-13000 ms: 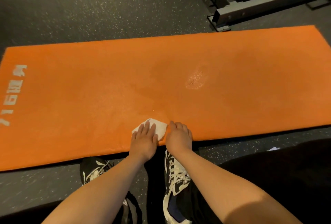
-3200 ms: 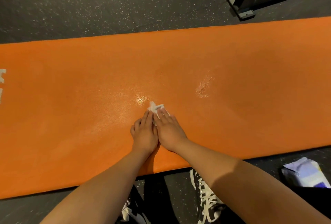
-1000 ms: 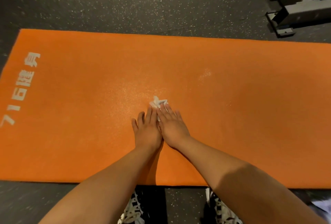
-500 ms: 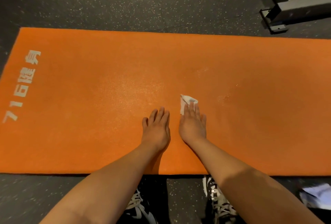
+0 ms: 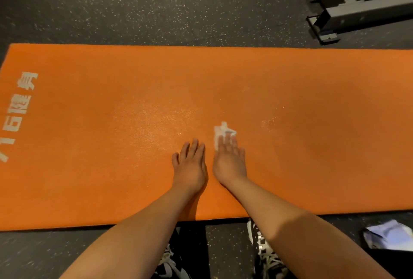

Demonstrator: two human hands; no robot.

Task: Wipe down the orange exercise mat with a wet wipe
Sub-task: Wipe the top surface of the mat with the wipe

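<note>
In the head view, the right hand lies palm down with straight fingers close together, their tips pressing the wet wipe flat onto the orange exercise mat. The left hand rests just beside it, flat on the mat, fingers straight and slightly spread, holding nothing. The wipe is white and crumpled, poking out beyond the right fingertips near the mat's middle, beside a glistening damp patch.
</note>
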